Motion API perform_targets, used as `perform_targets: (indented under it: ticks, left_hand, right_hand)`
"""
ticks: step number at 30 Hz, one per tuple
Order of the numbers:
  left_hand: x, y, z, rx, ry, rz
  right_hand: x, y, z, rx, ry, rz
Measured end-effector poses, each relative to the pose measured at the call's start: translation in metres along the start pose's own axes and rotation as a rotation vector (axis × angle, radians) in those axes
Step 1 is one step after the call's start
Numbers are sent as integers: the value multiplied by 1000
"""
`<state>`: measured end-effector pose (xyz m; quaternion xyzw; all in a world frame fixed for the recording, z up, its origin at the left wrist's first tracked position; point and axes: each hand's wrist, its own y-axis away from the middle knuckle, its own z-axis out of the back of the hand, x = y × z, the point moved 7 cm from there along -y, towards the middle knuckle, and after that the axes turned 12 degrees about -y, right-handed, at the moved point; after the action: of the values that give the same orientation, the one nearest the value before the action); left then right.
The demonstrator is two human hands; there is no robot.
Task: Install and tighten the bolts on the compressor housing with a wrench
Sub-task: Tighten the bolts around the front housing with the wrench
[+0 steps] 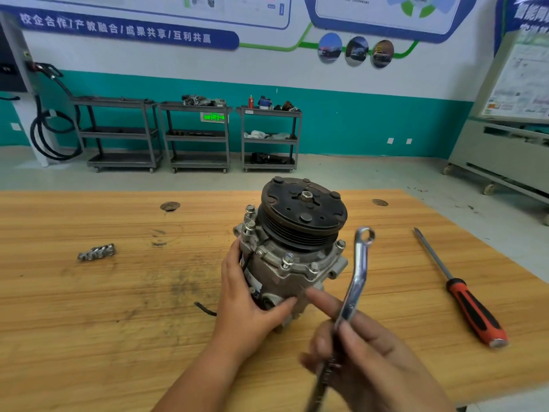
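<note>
Plainly the wrench (358,272) is not on a bolt yet. The right hand (356,352) grips its lower shank, fingers curled round the steel, while the index finger (320,298) stretches out toward the compressor housing (285,275); whether its tip touches the casting cannot be told. From those fingers the tool's long axis runs up and away, slightly bent, and its ring end (367,234) hangs free in the air above them.

The compressor stands on the wooden table (89,307) just beyond and left of the right fingers, with its pulley (303,209) uppermost. The left hand (246,298) holds the body's left side, thumb (282,304) laid across the front and the other fingers wrapped round behind, so it is steadying the part.

Bolts stand in the flange under the pulley. One corner bolt (340,243) lies just left of the ring end and a little lower, and it looks the nearest target. A front bolt (287,258) sits further left, above the outstretched index finger. The coming move likely needs the ring swung left and lowered over a bolt head, and the right hand is the one placed to do it.

More loose bolts (96,252) lie well left of the left fingers, and a screwdriver (472,310) lies well right of the right ones.
</note>
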<state>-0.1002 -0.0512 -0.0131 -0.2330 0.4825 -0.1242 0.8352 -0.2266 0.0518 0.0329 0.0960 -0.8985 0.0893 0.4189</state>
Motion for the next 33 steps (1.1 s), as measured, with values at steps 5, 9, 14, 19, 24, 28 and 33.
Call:
perform_targets:
  ticks: [5,9,14,19,24,28,33]
  left_hand:
    - [7,2,-6,26,-8,-22]
    - [5,3,-4,34,-31,-39]
    - [7,2,-6,39,-46,-41]
    - [6,2,-5,24,-49,-70]
    - [7,2,-6,32,-33,-45]
    - [9,2,-7,32,-28,-51]
    - [6,1,-7,34,-26,-51]
  right_hand:
    - [47,11,45,70,819,-187]
    - [95,-3,37,95,1410,-8]
    - [121,-44,23,227,1996,103]
    - [122,-73,14,360,1975,4]
    - [119,-94,16,407,1864,-258]
    - [115,-106,21,394,1808,-367]
    - [110,-91,32,387,1761,-603]
